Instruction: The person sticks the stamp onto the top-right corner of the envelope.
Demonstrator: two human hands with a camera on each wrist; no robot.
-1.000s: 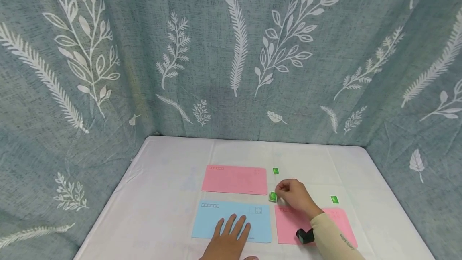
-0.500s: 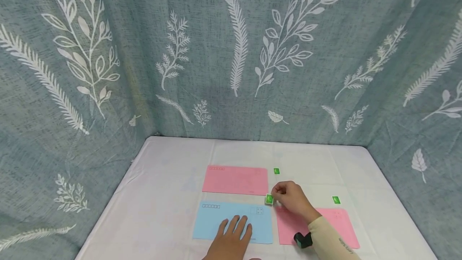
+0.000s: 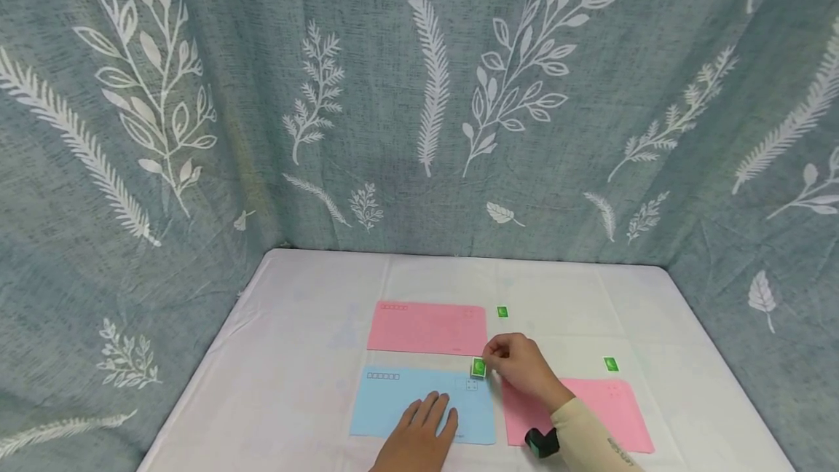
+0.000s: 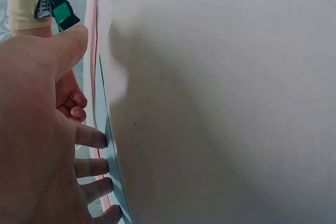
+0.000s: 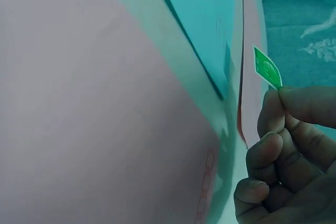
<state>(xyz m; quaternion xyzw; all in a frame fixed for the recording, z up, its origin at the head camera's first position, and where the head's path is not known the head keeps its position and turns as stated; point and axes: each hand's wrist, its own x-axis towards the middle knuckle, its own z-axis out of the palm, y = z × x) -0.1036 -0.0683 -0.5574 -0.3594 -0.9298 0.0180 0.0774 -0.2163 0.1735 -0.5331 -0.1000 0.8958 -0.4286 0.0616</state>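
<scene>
Between thumb and forefinger my right hand [image 3: 522, 366] pinches a small green postage stamp [image 3: 478, 368] by one edge. In the head view the stamp appears over the top right corner of the blue envelope [image 3: 387, 406], close to its printed stamp box [image 3: 471, 385]. The right wrist view shows the stamp [image 5: 268, 68] tilted up from the fingertips, its other fingers curled below. My left hand [image 3: 419, 434] rests on the blue envelope's lower part with fingers spread and straight; those fingers touch the blue paper in the left wrist view too.
A pink envelope [image 3: 426, 328] lies behind the blue one. Another pink envelope [image 3: 606, 414] lies at the right, partly under my right forearm. Two loose green stamps rest on the white table: one stamp [image 3: 502, 312] at the back, one stamp [image 3: 611, 364] at the right.
My right hand has carried the stamp leftward and nearer, from beside the back pink envelope to over the blue envelope's corner. The left hand stays on the blue envelope, nearly still.
</scene>
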